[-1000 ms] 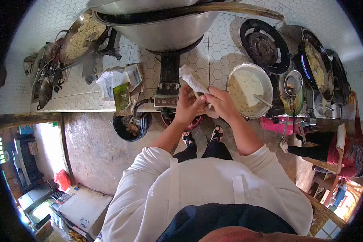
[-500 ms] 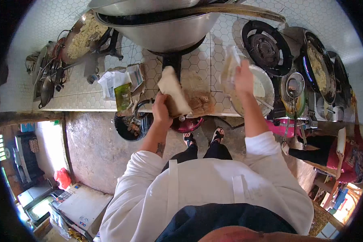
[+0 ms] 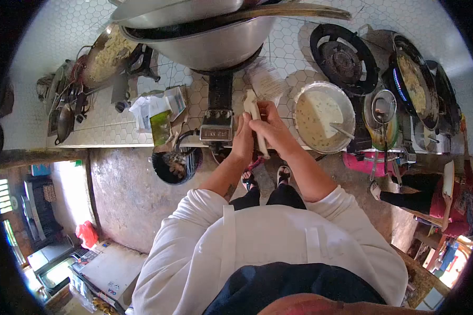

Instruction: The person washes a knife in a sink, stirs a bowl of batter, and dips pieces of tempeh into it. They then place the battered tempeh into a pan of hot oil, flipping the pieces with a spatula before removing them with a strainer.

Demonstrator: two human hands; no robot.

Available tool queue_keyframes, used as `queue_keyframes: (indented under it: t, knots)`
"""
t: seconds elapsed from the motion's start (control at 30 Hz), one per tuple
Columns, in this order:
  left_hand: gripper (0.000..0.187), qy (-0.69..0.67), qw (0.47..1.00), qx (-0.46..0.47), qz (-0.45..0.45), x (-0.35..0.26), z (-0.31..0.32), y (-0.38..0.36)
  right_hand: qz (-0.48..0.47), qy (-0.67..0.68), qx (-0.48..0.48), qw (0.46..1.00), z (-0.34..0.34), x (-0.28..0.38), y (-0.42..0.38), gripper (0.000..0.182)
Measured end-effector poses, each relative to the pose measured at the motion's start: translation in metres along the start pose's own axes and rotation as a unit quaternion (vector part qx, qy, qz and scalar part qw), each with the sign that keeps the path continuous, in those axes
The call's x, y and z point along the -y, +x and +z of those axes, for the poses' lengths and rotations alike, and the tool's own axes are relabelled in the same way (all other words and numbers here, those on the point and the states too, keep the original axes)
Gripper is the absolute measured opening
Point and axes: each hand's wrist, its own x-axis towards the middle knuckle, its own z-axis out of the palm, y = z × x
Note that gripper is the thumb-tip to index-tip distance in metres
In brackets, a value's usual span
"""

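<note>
Between my two hands a pale beige slab, perhaps tempeh (image 3: 252, 105), is held nearly edge-on over the counter's front edge. My left hand (image 3: 242, 137) is closed against its left side. My right hand (image 3: 273, 129) grips it from the right, thumb toward me and fingers partly hidden behind it. Just beyond lies a clear plastic wrapper (image 3: 268, 83) on the tiles. To the right stands a metal bowl (image 3: 298, 111) of pale batter (image 3: 318, 118) with green bits, a spoon handle (image 3: 343, 130) leaning out of it.
A large metal wok (image 3: 210, 47) sits on a burner behind my hands. At right are a bare stove ring (image 3: 343, 59) and a pan of food (image 3: 416, 89). Papers and packets (image 3: 157, 111) lie left; a black bucket (image 3: 176, 177) stands below. Another person (image 3: 446, 202) is at far right.
My right hand has come left from beside the bowl and now grips the slab too. The plastic wrapper now lies on the counter. The slab has moved right and turned edge-on.
</note>
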Motion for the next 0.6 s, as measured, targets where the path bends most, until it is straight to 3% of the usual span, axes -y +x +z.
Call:
queue_keyframes:
  t: [0.07,0.13,0.23,0.3,0.47,0.57,0.6]
  knots:
    - [0.069,-0.087,0.992,0.093,-0.01,-0.014,0.025,-0.018,-0.028,-0.074,-0.005,0.997,-0.02,-0.033,0.006,0.059]
    - [0.071,-0.066,0.986,0.151,-0.017,-0.006,0.026,-0.024,-0.139,-0.348,-0.011,0.927,-0.032,-0.016,-0.009,0.063]
    - [0.075,-0.057,0.966,0.248,-0.048,0.006,0.027,-0.021,-0.152,-0.34,0.025,0.928,-0.049,-0.018,-0.02,0.065]
    - [0.073,-0.115,0.98,0.16,-0.016,0.004,0.054,-0.03,-0.144,-0.318,0.046,0.936,-0.062,-0.017,-0.023,0.067]
    - [0.063,-0.095,0.987,0.128,-0.02,0.018,0.077,-0.036,-0.135,-0.297,0.083,0.942,-0.087,-0.004,-0.04,0.07]
    - [0.058,-0.095,0.99,0.102,-0.015,0.034,0.087,-0.032,-0.101,-0.205,0.11,0.967,-0.105,-0.002,-0.044,0.069]
    - [0.056,-0.119,0.988,0.099,-0.006,0.039,0.09,-0.03,-0.068,-0.196,0.125,0.97,-0.113,-0.001,-0.044,0.06]
